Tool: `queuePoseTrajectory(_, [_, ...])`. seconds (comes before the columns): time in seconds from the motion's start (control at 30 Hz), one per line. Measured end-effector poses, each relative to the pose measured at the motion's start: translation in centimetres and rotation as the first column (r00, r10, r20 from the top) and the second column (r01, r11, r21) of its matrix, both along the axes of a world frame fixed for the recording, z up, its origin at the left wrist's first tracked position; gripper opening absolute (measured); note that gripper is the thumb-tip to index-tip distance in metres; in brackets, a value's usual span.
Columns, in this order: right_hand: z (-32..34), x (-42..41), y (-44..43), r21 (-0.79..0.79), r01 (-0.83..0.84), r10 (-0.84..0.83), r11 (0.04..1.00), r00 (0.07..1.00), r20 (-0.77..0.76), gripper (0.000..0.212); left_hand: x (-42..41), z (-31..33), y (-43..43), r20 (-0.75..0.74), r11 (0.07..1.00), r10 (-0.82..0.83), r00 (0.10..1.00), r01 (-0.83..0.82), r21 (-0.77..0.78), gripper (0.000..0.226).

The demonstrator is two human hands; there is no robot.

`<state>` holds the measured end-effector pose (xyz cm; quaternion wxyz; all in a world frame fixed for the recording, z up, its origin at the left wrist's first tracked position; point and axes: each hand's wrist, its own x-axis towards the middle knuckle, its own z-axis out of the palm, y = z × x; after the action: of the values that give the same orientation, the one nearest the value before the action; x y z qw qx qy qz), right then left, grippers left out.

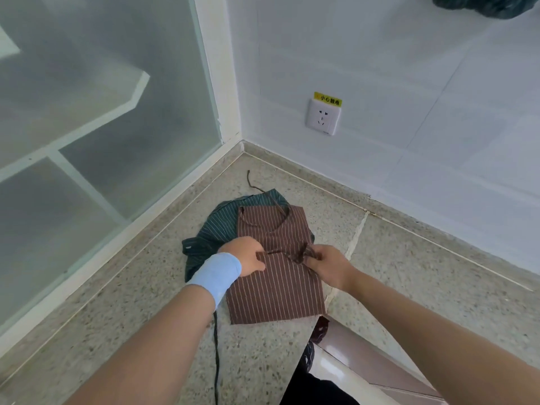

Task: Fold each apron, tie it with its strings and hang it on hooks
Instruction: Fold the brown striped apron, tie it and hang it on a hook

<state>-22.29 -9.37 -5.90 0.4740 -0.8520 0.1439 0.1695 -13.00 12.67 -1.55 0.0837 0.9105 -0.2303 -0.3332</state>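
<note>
A folded brown striped apron (277,290) lies flat on the speckled floor, partly over a crumpled dark green striped apron (216,229). The brown apron's strings (295,254) cross its middle in a loose knot. My left hand (248,255), with a light blue wristband, pinches the string at the left of the knot. On the right side of the knot, my right hand (327,266) grips the string ends. The brown neck loop (263,223) rests on the upper part of the apron.
A dark string (216,361) trails along the floor toward me. A frosted glass partition (102,127) stands at the left, and a white tiled wall with a socket (323,116) at the right. A dark green bundle (491,5) hangs at the top right.
</note>
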Motion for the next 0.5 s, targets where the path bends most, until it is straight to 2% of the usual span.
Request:
queuePoseTrajectory(0.07, [0.2, 2.2, -0.4, -0.098, 0.052, -0.046, 0.994, 0.997, 0.067, 0.025, 1.7, -0.2, -0.6, 0.204, 0.998, 0.059, 0.977, -0.051, -0.041, 0.029])
queuePoseTrajectory(0.13, [0.3, 4.0, -0.7, -0.167, 0.098, -0.080, 0.981, 0.990, 0.113, 0.022, 3.1, -0.8, -1.3, 0.338, 0.994, 0.091, 0.937, -0.063, -0.093, 0.027])
queuePoseTrajectory(0.3, [-1.0, 9.0, -1.8, -0.179, 0.183, -0.155, 0.967, 0.975, 0.162, 0.010, 7.4, -2.7, -3.4, 0.501, 0.993, 0.087, 0.861, -0.036, -0.110, 0.023])
queuePoseTrajectory(0.37, [-2.0, 11.1, -2.1, -0.175, 0.191, -0.162, 0.966, 0.973, 0.166, 0.010, 8.9, -3.8, -4.0, 0.626, 0.991, 0.115, 0.771, -0.045, -0.127, 0.025])
queuePoseTrajectory(0.43, [-3.1, 12.9, -2.4, -0.179, 0.184, -0.157, 0.967, 0.976, 0.153, 0.011, 9.4, -4.9, -4.6, 0.691, 0.970, 0.196, 0.696, -0.036, -0.238, 0.031])
queuePoseTrajectory(0.47, [-3.9, 13.9, -2.6, -0.191, 0.182, -0.158, 0.965, 0.979, 0.132, 0.014, 9.3, -5.7, -4.9, 0.685, 0.959, 0.210, 0.697, -0.010, -0.284, 0.031])
queuePoseTrajectory(0.5, [-4.4, 14.4, -2.8, -0.219, 0.181, -0.161, 0.959, 0.981, 0.107, 0.016, 8.6, -6.3, -5.0, 0.647, 0.954, 0.185, 0.739, 0.023, -0.299, 0.028])
